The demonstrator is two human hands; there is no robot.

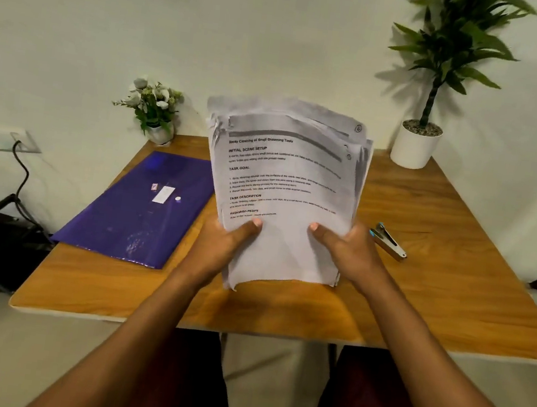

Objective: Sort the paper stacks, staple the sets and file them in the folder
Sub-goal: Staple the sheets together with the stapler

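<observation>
Two-handed hold going on: left grip [220, 245] and right grip [349, 251] each curled round a bottom corner of the papers [283, 184], thumbs pressed on the front sheet, fingers hidden behind. Looks lifted just off the counter [436, 293], top leaning away toward the wall, probably for reading the top page and squaring things up. Ragged and fanned along the top edge, so guessing not sorted yet and likely nothing stapled either.

Folder [136, 210] lying flat and closed just left of the stack, near corner right at the counter's left edge, maybe slightly over. Worth minding with an elbow. Stapler [388, 241] just right of the right grip, easy reach. Bare wood in front and out to the right, decent room for laying out piles. Flowers [156, 110] and potted plant [416, 147] parked in the back corners, well apart from the work.
</observation>
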